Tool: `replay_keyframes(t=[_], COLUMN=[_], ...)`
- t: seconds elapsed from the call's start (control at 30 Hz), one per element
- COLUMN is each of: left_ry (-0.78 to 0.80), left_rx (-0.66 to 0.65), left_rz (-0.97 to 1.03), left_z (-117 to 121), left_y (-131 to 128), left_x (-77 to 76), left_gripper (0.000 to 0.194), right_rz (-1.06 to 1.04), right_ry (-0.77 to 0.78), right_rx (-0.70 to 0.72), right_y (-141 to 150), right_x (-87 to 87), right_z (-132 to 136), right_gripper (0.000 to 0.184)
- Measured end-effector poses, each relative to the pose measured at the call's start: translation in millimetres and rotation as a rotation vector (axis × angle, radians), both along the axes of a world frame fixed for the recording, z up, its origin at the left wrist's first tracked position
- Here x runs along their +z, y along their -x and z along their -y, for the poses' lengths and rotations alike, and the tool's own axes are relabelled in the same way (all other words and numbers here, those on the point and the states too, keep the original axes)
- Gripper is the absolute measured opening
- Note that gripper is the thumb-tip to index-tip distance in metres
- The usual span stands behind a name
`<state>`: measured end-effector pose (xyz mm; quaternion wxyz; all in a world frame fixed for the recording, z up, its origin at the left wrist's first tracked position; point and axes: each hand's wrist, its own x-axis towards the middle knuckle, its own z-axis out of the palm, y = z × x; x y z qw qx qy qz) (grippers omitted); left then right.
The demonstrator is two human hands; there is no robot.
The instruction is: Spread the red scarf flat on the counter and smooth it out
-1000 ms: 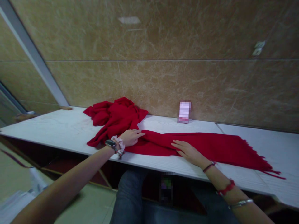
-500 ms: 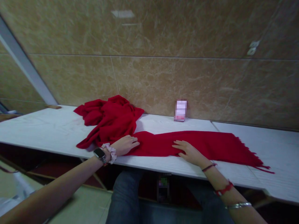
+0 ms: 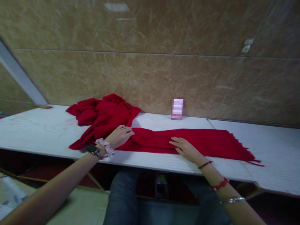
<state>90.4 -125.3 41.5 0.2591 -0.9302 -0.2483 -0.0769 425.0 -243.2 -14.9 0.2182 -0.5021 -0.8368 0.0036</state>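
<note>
A long red scarf [image 3: 203, 142] lies along the white counter, its strip stretched flat to the right and ending in a fringe. The left part of it is heaped in loose, crumpled folds. My left hand [image 3: 120, 137] is closed on the cloth where the heap meets the strip, near the strip's far edge, with its fingers bent. A crease runs through the strip just to the right of these fingers. My right hand [image 3: 184, 147] rests on the strip's middle, palm down, with its fingers stretched out and slightly apart.
The white counter [image 3: 35, 131] runs along a brown marbled wall [image 3: 150, 78]. A phone-like upright thing [image 3: 177, 108], blurred out, leans against the wall behind the scarf. Open shelves lie below the counter's front edge. A wall socket [image 3: 247, 46] sits at upper right.
My left hand has shifted towards the strip's far edge, and a crease now shows in the cloth beside it. My right hand stays on the strip. The whole view has shifted slightly.
</note>
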Motion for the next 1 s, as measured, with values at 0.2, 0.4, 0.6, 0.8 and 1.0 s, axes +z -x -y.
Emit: replay_keyframes(t=[0.2,0.4,0.6,0.8,1.0], left_ry=[0.149,0.188,0.149,0.137,0.242], left_rx=[-0.015,0.071,0.085,-0.117,-0.084], left_rz=[-0.237,-0.235,-0.274,-0.201,-0.243], left_z=[19.5,18.6,35.7,47.3,34.0], left_y=[4.6,14.2,-9.4,-58.8,-52.4], left_x=[-4.5,-25.8,-9.9,-14.6,-20.0], left_gripper=[0.028,0.030,0.027,0.036,0.044], right_rz=[0.035,0.121,0.053,-0.034,-0.020], right_ry=[0.057,0.087,0.059,0.075,0.097], right_rx=[0.051,0.056,0.046,0.025,0.010], right_y=[-7.0,-7.6,-7.0,-9.2,-11.0], right_x=[2.3,1.5,2.8,1.7,0.3], right_z=[12.0,15.9,17.3,18.6,17.0], right_gripper=[0.038,0.038,0.047,0.055,0.057])
